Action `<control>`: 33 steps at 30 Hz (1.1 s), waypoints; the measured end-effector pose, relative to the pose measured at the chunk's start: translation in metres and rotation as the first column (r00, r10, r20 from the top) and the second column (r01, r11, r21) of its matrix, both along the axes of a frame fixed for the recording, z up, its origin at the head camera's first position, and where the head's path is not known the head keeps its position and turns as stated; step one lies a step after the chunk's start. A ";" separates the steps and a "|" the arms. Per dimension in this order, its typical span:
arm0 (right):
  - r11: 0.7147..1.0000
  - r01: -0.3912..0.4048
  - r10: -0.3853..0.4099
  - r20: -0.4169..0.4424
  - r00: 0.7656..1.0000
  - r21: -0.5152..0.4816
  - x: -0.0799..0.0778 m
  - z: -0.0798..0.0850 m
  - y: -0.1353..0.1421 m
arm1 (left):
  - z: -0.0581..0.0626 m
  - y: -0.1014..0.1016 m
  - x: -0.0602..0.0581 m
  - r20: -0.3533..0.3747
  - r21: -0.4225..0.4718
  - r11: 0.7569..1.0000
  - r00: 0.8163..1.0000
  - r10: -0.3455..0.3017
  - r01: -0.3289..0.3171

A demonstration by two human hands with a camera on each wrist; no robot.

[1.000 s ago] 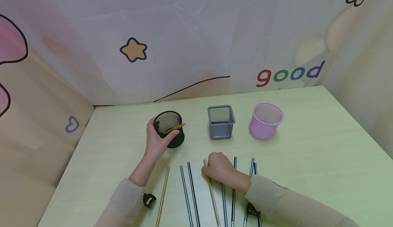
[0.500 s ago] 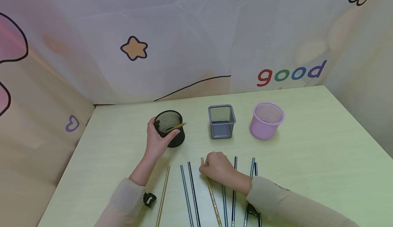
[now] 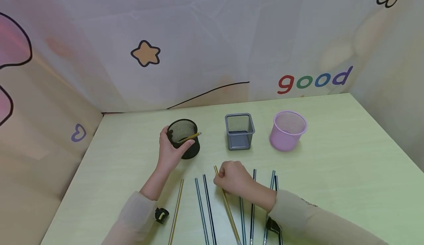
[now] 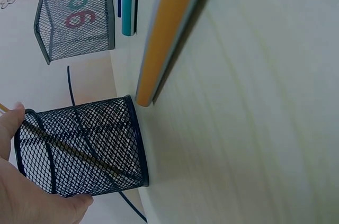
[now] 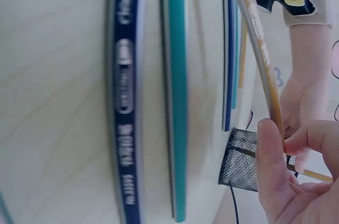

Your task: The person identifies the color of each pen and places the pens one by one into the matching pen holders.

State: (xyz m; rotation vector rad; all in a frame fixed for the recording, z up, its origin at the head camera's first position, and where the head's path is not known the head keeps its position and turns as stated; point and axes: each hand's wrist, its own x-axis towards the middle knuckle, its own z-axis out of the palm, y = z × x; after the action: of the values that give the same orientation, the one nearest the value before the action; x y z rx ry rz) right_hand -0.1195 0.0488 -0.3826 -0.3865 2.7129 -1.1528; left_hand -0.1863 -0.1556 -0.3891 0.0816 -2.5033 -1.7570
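Note:
My left hand (image 3: 169,153) grips the round black mesh pen cup (image 3: 190,151), thumb at the rim and fingers round the far side. A yellow pencil (image 3: 194,136) leans inside that cup, its end sticking out over the rim; the left wrist view shows the cup's mesh wall (image 4: 87,147) close up. Nearer the front, my right hand (image 3: 233,178) pinches another yellow pencil (image 3: 231,217) between thumb and finger near its far end. In the right wrist view this pencil (image 5: 263,49) slants up off the table.
A grey square mesh holder (image 3: 239,142) and a pink round holder (image 3: 284,140) stand to the right of the black cup. Across the front lie several pencils: a yellow one (image 3: 176,211), teal ones (image 3: 201,211) and dark blue ones (image 3: 209,208). A printed cloth (image 3: 205,46) hangs behind the table.
My right hand has shifted slightly left and away from me, the far end of its yellow pencil moving with it. The left hand and black cup stay put.

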 end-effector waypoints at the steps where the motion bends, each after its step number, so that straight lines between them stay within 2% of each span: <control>1: 1.000 -0.003 0.003 -0.001 1.000 -0.005 0.000 0.001 0.000 | 0.000 0.000 0.000 -0.002 0.000 1.000 1.000 0.000 0.000; 8: 0.999 -0.021 0.021 -0.008 1.000 -0.045 0.000 0.008 0.000 | -0.003 0.000 -0.002 -0.022 0.004 1.000 1.000 -0.004 0.005; 21: 0.989 -0.036 0.020 -0.110 0.994 -0.146 -0.001 0.026 0.005 | -0.005 -0.002 0.001 -0.012 -0.014 1.000 1.000 0.007 -0.007; 30: 0.979 -0.048 -0.007 -0.271 0.963 -0.197 -0.010 0.042 0.015 | -0.005 -0.002 -0.001 -0.025 -0.010 1.000 1.000 -0.003 0.002; 33: 0.977 -0.038 -0.034 -0.328 0.944 -0.210 -0.012 0.045 0.018 | -0.005 -0.001 -0.002 -0.031 -0.014 1.000 0.999 -0.011 0.011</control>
State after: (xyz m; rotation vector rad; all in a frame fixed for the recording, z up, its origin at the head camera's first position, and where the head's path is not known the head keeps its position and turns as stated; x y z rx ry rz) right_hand -0.1320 0.0665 -0.3372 -0.6693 2.8668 -1.5089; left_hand -0.1881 -0.1570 -0.3936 0.0399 -2.4991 -1.7306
